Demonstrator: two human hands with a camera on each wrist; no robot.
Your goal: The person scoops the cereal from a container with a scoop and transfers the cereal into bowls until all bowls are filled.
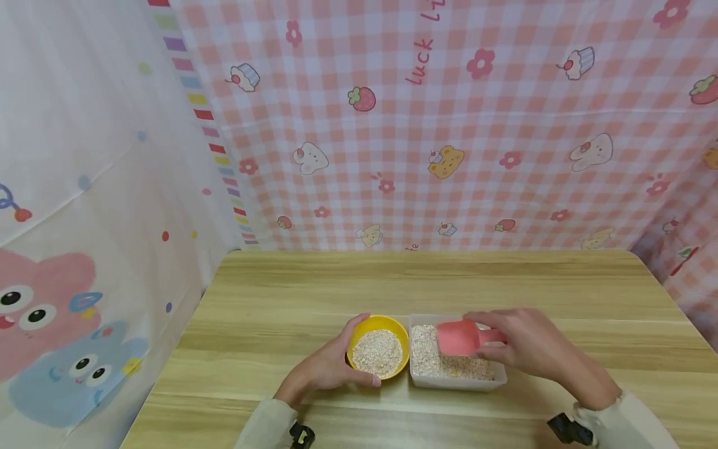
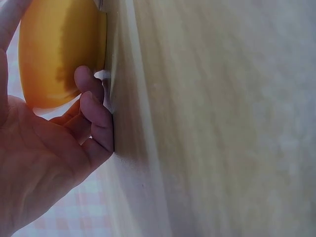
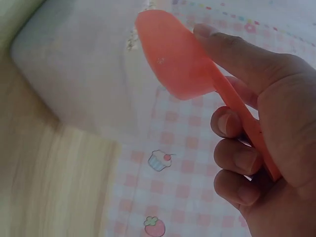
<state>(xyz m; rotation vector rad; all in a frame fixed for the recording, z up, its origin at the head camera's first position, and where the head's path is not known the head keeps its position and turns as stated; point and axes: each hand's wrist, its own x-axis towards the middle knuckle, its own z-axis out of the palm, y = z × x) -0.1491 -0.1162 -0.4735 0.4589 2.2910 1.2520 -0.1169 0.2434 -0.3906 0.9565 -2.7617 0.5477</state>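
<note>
A yellow bowl (image 1: 381,322) of pale oat flakes (image 1: 377,353) stands on the table. My left hand (image 1: 331,364) grips it from the left, thumb at the near side and fingers round the far side. In the left wrist view, curled fingers (image 2: 98,116) touch the lower part of the bowl (image 2: 59,49). To the bowl's right is a whitish rectangular tub (image 1: 457,383) holding more flakes (image 1: 424,350). Above this tub my right hand (image 1: 533,342) holds a red scoop (image 1: 457,338) by its handle. The right wrist view shows fingers wrapped round the scoop's handle (image 3: 234,101).
The wooden table (image 1: 314,280) reaches back to a pink checked cloth (image 1: 392,137) hanging behind it. A white printed cloth (image 1: 112,187) hangs along the left side. Bowl and tub stand side by side, almost touching.
</note>
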